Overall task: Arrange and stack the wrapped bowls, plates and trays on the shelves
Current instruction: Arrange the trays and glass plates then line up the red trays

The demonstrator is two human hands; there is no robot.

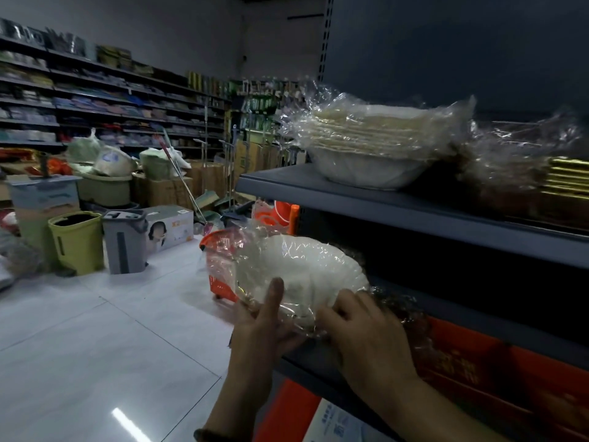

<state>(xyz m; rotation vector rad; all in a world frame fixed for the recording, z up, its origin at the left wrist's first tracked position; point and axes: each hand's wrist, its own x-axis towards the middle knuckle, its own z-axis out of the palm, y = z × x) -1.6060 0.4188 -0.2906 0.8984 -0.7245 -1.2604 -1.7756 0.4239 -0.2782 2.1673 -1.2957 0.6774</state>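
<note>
Both your hands, left hand and right hand, pinch the wrapped white bowl by its slippery film; it could slide free.

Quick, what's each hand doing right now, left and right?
Left hand: closed on the near edge of the wrapped white bowl, thumb on top.
Right hand: gripping the same bowl's plastic wrap at its right edge.
</note>
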